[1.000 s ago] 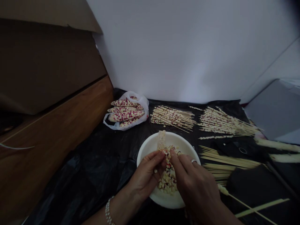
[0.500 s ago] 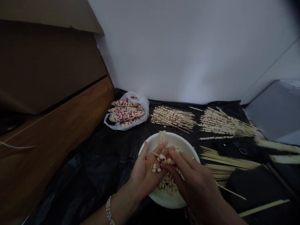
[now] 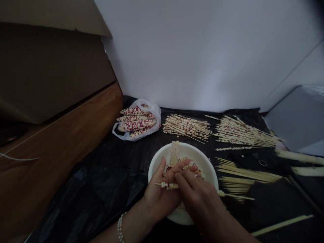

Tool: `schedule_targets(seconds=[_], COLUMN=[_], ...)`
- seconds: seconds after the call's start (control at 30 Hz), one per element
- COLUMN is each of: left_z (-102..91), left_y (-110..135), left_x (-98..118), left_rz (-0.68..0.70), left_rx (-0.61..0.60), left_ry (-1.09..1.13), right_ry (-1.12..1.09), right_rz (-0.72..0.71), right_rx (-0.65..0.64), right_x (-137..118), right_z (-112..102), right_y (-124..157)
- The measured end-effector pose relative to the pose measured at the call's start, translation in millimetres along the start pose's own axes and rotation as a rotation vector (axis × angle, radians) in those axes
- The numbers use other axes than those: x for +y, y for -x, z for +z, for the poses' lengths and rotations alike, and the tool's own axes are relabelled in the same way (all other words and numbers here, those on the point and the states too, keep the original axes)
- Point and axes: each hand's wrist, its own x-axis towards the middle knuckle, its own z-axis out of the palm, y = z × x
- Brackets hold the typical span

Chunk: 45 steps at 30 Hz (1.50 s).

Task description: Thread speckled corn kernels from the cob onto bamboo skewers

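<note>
Sheeting [image 3: 101, 175] of black plastic carries a white bowl [image 3: 157, 162], set well in from its far edge; a pile of threaded skewers [image 3: 235, 133] lies near the far right corner, a bag of cobs [image 3: 136, 126] near the far left; the left hand [image 3: 162, 200] is open, palm up; the right hand [image 3: 201, 194] grips a kernel-strung skewer [image 3: 172, 186] across that palm, over the bowl.

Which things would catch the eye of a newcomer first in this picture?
Probably the kernel-threaded skewer, held in the right hand across the open left hand, over the white bowl. Next come the speckled corn cobs in a plastic bag, behind the bowl to the left, and two bunches of threaded skewers lying to the bag's right.
</note>
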Motion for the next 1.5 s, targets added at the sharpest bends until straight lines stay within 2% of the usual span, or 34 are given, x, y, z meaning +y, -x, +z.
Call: schedule_targets(seconds=[0.1, 0.17, 0.3, 0.6, 0.77, 1.17, 1.5], left_z=[1.4, 0.6, -1.9, 1.5, 5.8, 7.1, 5.3], left_y=[-1.2, -2.3, -2.8, 0.7, 1.6, 0.6, -0.2], left_x=[-0.7, -2.8, -8.3, -4.9, 6.3, 14.1, 11.8], left_rz=[-0.012, 0.044, 0.184, 0.231, 0.285, 0.374, 0.368], left_rx=[0.034, 0.094, 0.184, 0.254, 0.319, 0.396, 0.425], left_ry=[-0.034, -0.084, -0.212, -0.308, -0.275, -0.306, -0.285], right_ry=[0.015, -0.028, -0.091, -0.179, -0.104, 0.165, 0.188], right_rz=[0.035, 0.060, 0.103, 0.181, 0.155, 0.088, 0.095], right_rx=[0.092, 0.125, 0.110, 0.095, 0.151, 0.100, 0.107], right_x=[11.2, 16.9, 20.4, 18.7, 26.1, 23.7, 22.3], right_z=[-2.2, -5.7, -11.4, -26.0, -38.7, -27.5, -24.9], right_y=[-1.2, -2.9, -4.8, -8.6, -11.5, -1.8, -4.0])
